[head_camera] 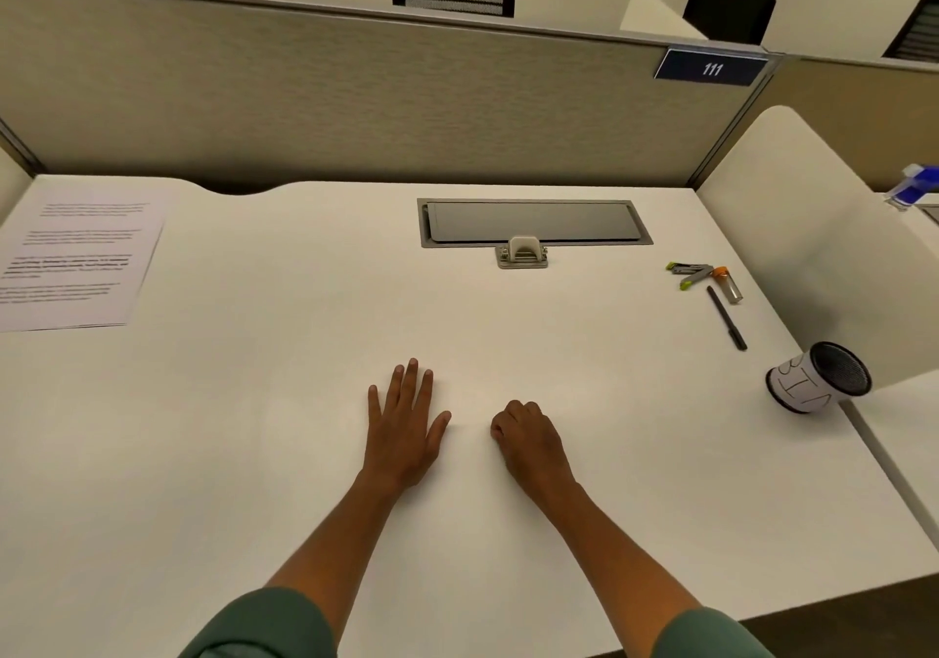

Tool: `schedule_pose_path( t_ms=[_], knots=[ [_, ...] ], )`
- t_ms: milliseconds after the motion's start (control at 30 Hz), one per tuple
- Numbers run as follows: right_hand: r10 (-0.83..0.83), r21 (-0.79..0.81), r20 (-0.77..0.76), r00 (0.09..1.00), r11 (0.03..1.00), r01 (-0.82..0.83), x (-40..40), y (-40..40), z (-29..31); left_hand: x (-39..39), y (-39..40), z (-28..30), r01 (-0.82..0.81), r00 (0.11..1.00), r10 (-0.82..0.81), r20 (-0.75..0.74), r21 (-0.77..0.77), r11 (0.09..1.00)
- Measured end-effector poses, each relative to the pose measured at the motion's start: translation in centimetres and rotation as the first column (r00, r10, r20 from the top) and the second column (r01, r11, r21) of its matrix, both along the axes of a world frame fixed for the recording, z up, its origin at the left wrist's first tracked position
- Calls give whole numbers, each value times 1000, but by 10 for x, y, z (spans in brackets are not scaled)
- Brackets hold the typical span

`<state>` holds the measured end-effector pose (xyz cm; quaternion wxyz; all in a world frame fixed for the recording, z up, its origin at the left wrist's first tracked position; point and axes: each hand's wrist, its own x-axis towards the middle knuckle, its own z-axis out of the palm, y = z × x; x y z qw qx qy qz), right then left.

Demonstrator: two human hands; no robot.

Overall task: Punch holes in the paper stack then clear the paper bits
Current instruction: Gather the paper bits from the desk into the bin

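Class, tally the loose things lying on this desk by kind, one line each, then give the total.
Paper stack: 1
Hole punch: 1
Stapler: 1
Vial: 1
Pen: 1
Cup: 1
Total: 6

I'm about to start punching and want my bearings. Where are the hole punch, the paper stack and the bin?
hole punch [522, 252], head view, on its beige lever.
paper stack [76, 261], head view, on the printed top sheet.
bin [805, 385], head view, on its white labelled side.

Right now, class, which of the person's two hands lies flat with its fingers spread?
The left hand lies flat on the desk, fingers spread; the right hand is curled into a loose fist.
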<state>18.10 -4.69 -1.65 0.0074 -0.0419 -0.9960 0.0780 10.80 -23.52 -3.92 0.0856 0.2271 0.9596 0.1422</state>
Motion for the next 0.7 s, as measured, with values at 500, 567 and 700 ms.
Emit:
schedule_pose_path(
  t_ms=[500,567,700],
  knots=[
    [-368,-525,144,919,759,386,-9,12,0,5,2,6,-12,1000,12,7,-11,1000],
    [-482,-700,164,861,558,446,-8,20,6,5,3,7,-11,1000,11,3,-18,1000],
    [-540,-818,256,802,322,477,-4,29,13,5,4,7,-5,1000,4,-12,-13,1000]
  ],
)
